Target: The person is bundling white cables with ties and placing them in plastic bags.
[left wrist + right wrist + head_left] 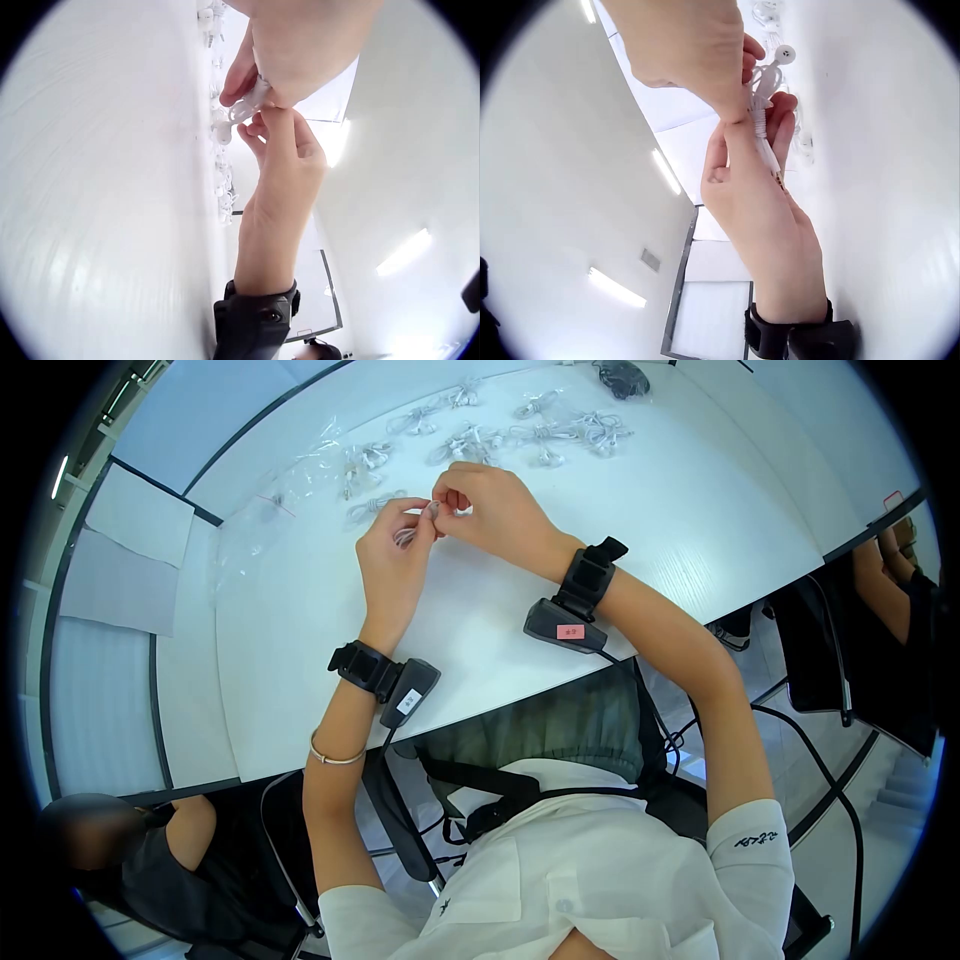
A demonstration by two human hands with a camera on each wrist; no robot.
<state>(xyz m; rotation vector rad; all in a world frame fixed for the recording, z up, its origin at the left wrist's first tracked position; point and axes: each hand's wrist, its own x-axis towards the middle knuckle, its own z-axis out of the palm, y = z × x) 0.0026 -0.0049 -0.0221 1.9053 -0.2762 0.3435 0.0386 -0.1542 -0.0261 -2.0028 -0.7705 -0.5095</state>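
Note:
A small bundle of white earphones (404,537) is gripped by the left hand (393,565), its thumb and fingers round the cable. Against it, the right hand (505,515) pinches at the bundle's upper end, and the two hands' fingertips meet. In the right wrist view the cable coils (760,124) are wound round the bundle's middle; a round earbud (784,54) sticks out at one end and a metal-tipped plug (779,179) at the other. The left wrist view shows a pale part of the bundle (256,94) between the hands; exactly what the right fingertips pinch is hidden.
Several white cable bundles (470,444) lie across the back of the white table (520,620). Clear plastic bags (268,515) are at the left, a dark pouch (623,379) at the back. Low partitions edge the table. Other people sit at both sides.

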